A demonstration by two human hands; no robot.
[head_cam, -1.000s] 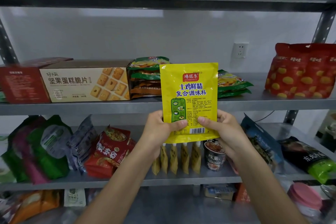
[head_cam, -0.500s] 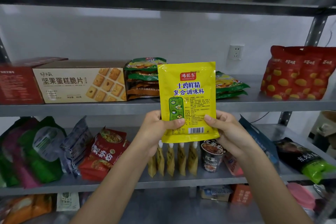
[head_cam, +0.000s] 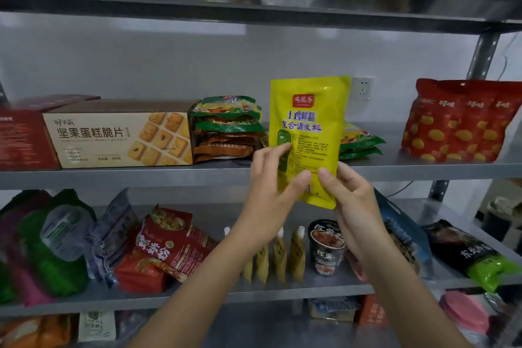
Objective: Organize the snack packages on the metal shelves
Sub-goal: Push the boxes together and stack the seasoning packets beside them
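Your left hand (head_cam: 271, 178) pinches the yellow pouch (head_cam: 308, 127) along its 8 o'clock edge, thumb pressed on the front. Your right hand (head_cam: 347, 192) pinches the 5 o'clock corner, thumb in front, fingers behind. Pouch roughly upright, held in the air before the middle shelf (head_cam: 113, 178). Green packet stack (head_cam: 228, 127) at its 9 o'clock, red bag (head_cam: 457, 121) at 3 o'clock, noodle cup (head_cam: 326, 248) at 6 o'clock.

yellow pouch (head_cam: 308, 110) print is blurred; red box (head_cam: 22, 138) is cut by the left edge.
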